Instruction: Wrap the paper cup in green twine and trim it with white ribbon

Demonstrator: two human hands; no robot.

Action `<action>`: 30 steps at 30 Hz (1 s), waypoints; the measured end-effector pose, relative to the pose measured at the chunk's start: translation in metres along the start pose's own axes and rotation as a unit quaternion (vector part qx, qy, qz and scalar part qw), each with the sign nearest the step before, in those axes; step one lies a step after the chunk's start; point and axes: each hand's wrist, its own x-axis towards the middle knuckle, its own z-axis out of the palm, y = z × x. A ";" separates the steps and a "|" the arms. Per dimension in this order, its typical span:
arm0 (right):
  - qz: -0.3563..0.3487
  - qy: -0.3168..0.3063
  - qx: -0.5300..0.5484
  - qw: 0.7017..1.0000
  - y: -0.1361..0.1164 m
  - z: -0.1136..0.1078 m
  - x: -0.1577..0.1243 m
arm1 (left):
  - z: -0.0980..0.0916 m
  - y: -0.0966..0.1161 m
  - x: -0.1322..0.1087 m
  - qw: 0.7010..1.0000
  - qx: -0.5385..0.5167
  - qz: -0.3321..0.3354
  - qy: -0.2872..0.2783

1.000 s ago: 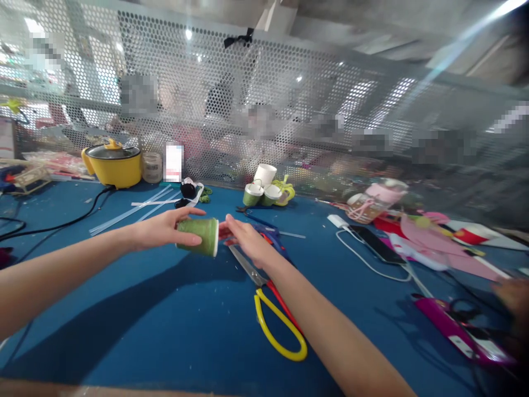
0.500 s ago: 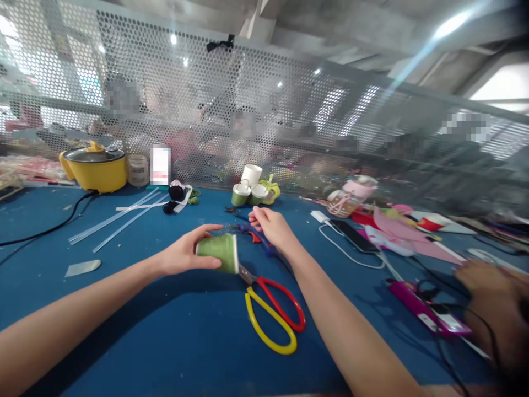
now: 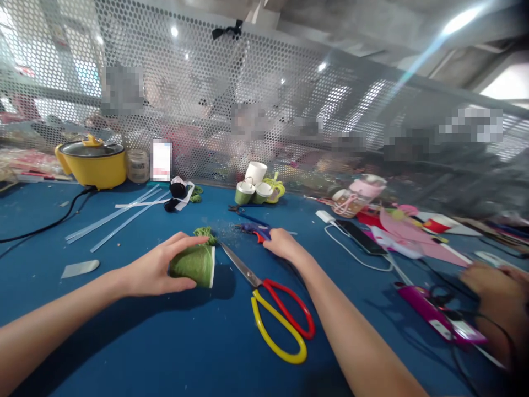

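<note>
Backdrop: grey perforated metal screen (image 3: 198, 110), upright along the far edge of a blue work table (image 3: 198, 342); shapes behind it blurred.

Far left on the table: yellow electric pot (image 3: 97, 170) with dark lid, yellow knob, black cord trailing left. Clear lidded jar (image 3: 138, 166) just beside it.

Right side: flat pink sheets (image 3: 407, 231); nearer, a purple-and-white power strip (image 3: 433, 317) with dark cords, another person's hand (image 3: 481, 281) near it, blurred.

Centre: long metal scissors (image 3: 255, 280), one handle loop red, one yellow, lying between the wearer's forearms, tips pointing away.

Just beyond: blue glue gun (image 3: 252, 227) with red trigger, nozzle pointing left. Right hand (image 3: 283, 243) curled round its grip; finger detail too small to tell.

Black phone (image 3: 360, 237) lies right of that hand, white cable alongside.

Left of the scissors: green-covered cup (image 3: 192, 266) with white rim, tipped on its side, mouth to the right. Left hand (image 3: 155, 270) pinches it, fingers over the top, thumb along the near side. Cannot tell whether it touches the table.

Several translucent sticks (image 3: 124, 220) farther back, left.

Smallest: tuft of green yarn (image 3: 205, 235) just behind the cup, near the scissor tips.
</note>
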 end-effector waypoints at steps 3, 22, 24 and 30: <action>0.031 -0.025 0.041 0.998 0.000 -0.002 -0.001 | -0.002 0.003 -0.003 1.000 0.003 0.002 -0.016; -0.176 -0.108 0.447 0.870 -0.063 -0.064 -0.080 | 0.002 0.000 -0.007 0.998 0.058 -0.012 0.008; -0.187 -0.103 0.448 0.868 -0.067 -0.066 -0.082 | 0.002 -0.001 -0.007 0.997 0.078 0.001 -0.028; -0.182 -0.117 0.444 0.870 -0.065 -0.055 -0.083 | 0.004 -0.006 -0.007 0.996 0.083 -0.009 -0.037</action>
